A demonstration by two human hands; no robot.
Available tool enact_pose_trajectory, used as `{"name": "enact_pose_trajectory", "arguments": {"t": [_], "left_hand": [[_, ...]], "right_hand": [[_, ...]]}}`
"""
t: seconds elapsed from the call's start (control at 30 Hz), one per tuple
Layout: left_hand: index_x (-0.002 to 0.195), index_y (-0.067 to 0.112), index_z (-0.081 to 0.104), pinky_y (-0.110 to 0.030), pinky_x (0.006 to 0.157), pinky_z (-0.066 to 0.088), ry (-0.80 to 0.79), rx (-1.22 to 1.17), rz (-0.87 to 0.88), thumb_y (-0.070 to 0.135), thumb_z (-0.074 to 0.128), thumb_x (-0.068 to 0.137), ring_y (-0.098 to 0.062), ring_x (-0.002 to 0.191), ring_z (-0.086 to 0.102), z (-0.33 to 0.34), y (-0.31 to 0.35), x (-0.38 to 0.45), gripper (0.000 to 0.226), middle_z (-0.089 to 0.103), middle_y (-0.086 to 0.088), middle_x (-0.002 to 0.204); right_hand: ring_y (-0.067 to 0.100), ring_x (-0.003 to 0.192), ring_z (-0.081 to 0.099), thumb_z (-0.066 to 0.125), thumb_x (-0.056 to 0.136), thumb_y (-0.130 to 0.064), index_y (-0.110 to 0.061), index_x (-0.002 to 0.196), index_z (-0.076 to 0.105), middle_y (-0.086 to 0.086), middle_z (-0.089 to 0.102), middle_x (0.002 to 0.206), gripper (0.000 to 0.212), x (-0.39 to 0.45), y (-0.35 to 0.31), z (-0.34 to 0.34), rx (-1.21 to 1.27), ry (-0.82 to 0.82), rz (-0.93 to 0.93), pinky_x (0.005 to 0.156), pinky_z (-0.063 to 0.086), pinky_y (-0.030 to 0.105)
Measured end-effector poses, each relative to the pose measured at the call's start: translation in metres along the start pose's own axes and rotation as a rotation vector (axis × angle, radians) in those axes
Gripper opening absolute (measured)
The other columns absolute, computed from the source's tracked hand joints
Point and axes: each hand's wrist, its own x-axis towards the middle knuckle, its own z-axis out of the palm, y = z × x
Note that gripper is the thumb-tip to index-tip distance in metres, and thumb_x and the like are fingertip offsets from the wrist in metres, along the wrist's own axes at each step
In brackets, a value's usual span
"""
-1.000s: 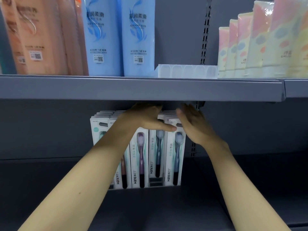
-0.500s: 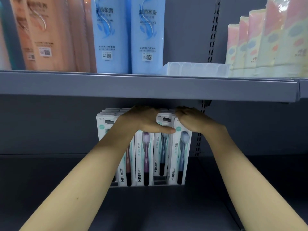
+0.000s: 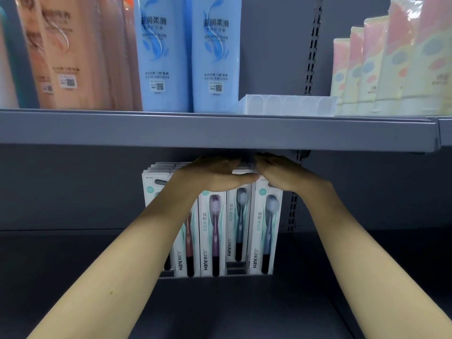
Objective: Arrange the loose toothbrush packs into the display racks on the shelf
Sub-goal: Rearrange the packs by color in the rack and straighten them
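Against the frames from a moment before, the view had tipped slightly and both hands had slid further in under the upper shelf (image 3: 220, 132): a second earlier the right hand stood tilted with its fingers spread beside the packs, and now it lay flat on them. The lower shelf (image 3: 244, 309) was a dark grey deck with bare space on either side of the stock. On the upper shelf stood two pale blue bottles (image 3: 188, 55), peach bottles (image 3: 73, 52) to their left, pastel tubes (image 3: 391, 69) at the right, and a clear plastic tray (image 3: 288, 105) between.

The toothbrush packs (image 3: 214, 233) stood upright in rows at the middle of the lower shelf, against the back, their long axis vertical, brush heads up and dark handles down, printed faces toward the camera. Their feet sat in a low display rack (image 3: 236, 267) (only its front edge showed; one slot's front pack sat further back than its neighbours).

The left hand (image 3: 212, 174) lay palm down across the tops of the middle packs, fingers together, thumb stretched right. The right hand (image 3: 281, 173) rested flat on the rightmost packs' tops, fingertips hidden under the shelf; whether either hand gripped a pack could not be told.
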Motion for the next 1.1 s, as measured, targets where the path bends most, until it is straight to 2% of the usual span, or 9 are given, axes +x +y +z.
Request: {"name": "enact_pose_trajectory", "arguments": {"t": [0.1,0.23,0.4,0.47,0.53,0.6,0.73,0.9,1.1], "left_hand": [[0.149,0.038,0.022,-0.032,0.106,0.033,-0.013,-0.075,-0.058,0.060,0.031,0.094,-0.025,0.133,0.040,-0.001,-0.003,0.007,0.060,0.033,0.001,0.154],[0.150,0.032,0.026,-0.033,0.109,0.033,-0.024,-0.210,-0.148,0.045,0.023,0.102,-0.024,0.128,0.044,0.001,0.000,0.018,0.049,0.031,-0.001,0.155],[0.134,0.015,0.051,-0.026,0.072,0.041,-0.095,-0.192,-0.207,0.024,0.028,0.102,-0.018,0.074,0.047,0.000,-0.002,0.024,0.040,0.054,-0.005,0.084],[0.136,0.020,0.049,-0.027,0.072,0.043,-0.085,-0.178,-0.224,0.023,0.028,0.101,-0.018,0.079,0.051,-0.001,0.000,0.022,0.041,0.060,-0.006,0.098],[0.145,0.027,0.038,-0.031,0.095,0.039,-0.062,-0.102,-0.178,0.027,0.026,0.103,-0.023,0.111,0.052,-0.001,0.000,0.020,0.044,0.053,-0.006,0.135],[0.150,0.032,0.024,-0.033,0.112,0.022,-0.037,-0.061,-0.159,0.040,0.019,0.103,-0.024,0.140,0.030,-0.006,-0.003,0.014,0.048,0.027,0.000,0.157],[0.151,0.028,0.022,-0.033,0.116,0.013,-0.026,-0.023,-0.203,0.044,0.013,0.103,-0.022,0.146,0.017,-0.021,-0.016,-0.004,0.051,0.017,0.001,0.160],[0.145,0.018,0.036,-0.029,0.112,0.016,-0.035,-0.026,-0.260,0.035,0.014,0.106,-0.022,0.142,0.024,-0.029,-0.031,-0.026,0.048,0.025,-0.002,0.158],[0.145,0.027,0.037,-0.035,0.112,0.027,-0.028,-0.080,-0.318,0.047,0.018,0.103,-0.027,0.136,0.037,-0.021,-0.048,-0.027,0.050,0.036,-0.006,0.153]], "right_hand": [[0.030,0.128,0.041,0.029,0.101,-0.021,-0.006,0.133,0.045,0.014,0.044,0.140,0.039,0.007,-0.005,-0.002,0.009,0.017,-0.005,0.107,0.034,0.041],[0.026,0.110,0.053,0.024,0.101,-0.029,-0.016,0.135,0.045,0.012,0.051,0.134,0.042,0.015,-0.003,0.001,-0.089,-0.072,-0.027,0.086,0.043,0.031],[0.025,0.108,0.056,0.026,0.099,-0.043,-0.029,0.139,0.040,0.006,0.055,0.129,0.045,0.021,0.002,0.002,-0.120,-0.094,-0.034,0.090,0.045,0.032],[0.024,0.087,0.059,0.025,0.098,-0.042,-0.028,0.134,0.046,0.008,0.062,0.110,0.043,0.023,0.003,0.003,-0.175,-0.084,-0.068,0.075,0.047,0.032],[0.019,0.066,0.049,0.025,0.097,-0.042,-0.028,0.128,0.050,0.008,0.063,0.099,0.041,0.023,0.003,0.002,-0.230,-0.052,-0.108,0.059,0.036,0.029],[0.017,0.086,0.053,0.024,0.098,-0.038,-0.031,0.135,0.043,0.005,0.054,0.131,0.042,0.022,-0.001,0.001,-0.215,-0.051,-0.149,0.063,0.038,0.027],[0.025,0.136,0.030,0.022,0.101,-0.024,-0.013,0.143,0.034,0.005,0.030,0.152,0.045,0.013,-0.015,0.003,-0.407,-0.110,-0.164,0.112,0.024,0.046],[0.019,0.146,0.010,0.019,0.101,-0.026,-0.019,0.149,0.020,-0.002,0.014,0.158,0.049,0.015,-0.020,0.006,-0.468,-0.092,-0.203,0.118,0.004,0.045],[0.023,0.141,0.021,0.022,0.102,-0.018,-0.008,0.143,0.035,0.004,0.028,0.154,0.045,0.015,-0.050,0.024,-0.572,-0.050,-0.356,0.115,0.018,0.040]]}}
